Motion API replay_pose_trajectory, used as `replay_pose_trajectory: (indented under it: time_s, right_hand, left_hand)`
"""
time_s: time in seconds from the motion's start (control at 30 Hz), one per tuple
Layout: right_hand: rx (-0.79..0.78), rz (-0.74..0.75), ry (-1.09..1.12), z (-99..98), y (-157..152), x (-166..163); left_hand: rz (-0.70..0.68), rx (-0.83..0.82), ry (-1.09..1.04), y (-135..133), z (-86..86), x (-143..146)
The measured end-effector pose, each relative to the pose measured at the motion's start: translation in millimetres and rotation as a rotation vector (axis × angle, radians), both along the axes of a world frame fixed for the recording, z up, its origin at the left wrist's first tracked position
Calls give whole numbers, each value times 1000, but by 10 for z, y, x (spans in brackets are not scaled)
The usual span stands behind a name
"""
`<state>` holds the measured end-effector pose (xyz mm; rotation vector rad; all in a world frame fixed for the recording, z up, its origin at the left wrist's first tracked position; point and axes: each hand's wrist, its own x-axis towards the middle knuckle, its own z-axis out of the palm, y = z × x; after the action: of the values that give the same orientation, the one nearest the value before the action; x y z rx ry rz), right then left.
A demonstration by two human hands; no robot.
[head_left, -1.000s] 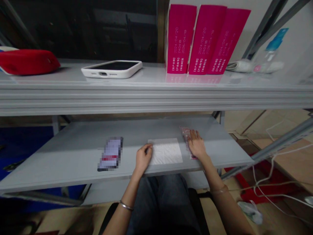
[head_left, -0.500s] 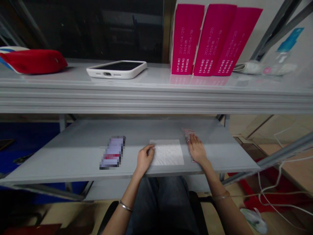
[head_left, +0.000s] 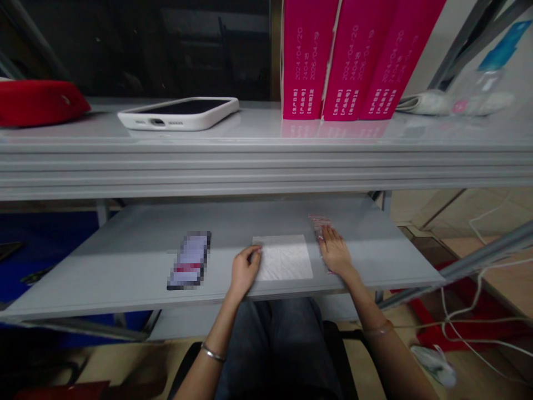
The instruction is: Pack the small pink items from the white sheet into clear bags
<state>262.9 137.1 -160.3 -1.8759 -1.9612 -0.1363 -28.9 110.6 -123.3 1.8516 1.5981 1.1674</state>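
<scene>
A thin, wrinkled white tissue [head_left: 286, 258] lies spread flat on the grey lower shelf [head_left: 137, 255]. At its left edge my left hand [head_left: 245, 269] is curled, thumb and forefinger closed on the upper left side of it. My right hand [head_left: 335, 253] lies flat with its fingers stretched out, pressing on a clear plastic packet with red marks [head_left: 320, 221]. The palm and fingers cover much of that packet. To the left of my left hand is a phone [head_left: 190, 260] with a blurred screen.
Above runs a grey upper shelf [head_left: 258, 172]. On it are a white-cased phone [head_left: 179, 114], upright magenta boxes [head_left: 310, 61], a red case [head_left: 41, 103], a rolled cloth [head_left: 425, 103] and a spray bottle [head_left: 485, 89]. White cables [head_left: 470, 305] hang at the right.
The view has shifted slightly, so the upper-shelf things appear larger and a little further left. Both hands keep their places on the tissue and the packet.
</scene>
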Motion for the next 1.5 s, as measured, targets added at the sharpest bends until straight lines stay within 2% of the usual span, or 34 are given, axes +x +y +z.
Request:
replay_pose_trajectory:
  time_s: [0.3,0.63,0.93,1.5]
  right_hand:
    - [-12,-7,6,23,-22,-21]
    - [44,11,-55,-12,-10,-5]
    - [69,31,-62,37,-16,-5]
    - [96,44,-68,-40,18,24]
  left_hand:
    - [2,3,6,-3,-6,-3]
    - [-3,-16,3,-5,15,5]
    - [-4,-6,3,-7,28,14]
    - [-5,-5,-12,-2,17,12]
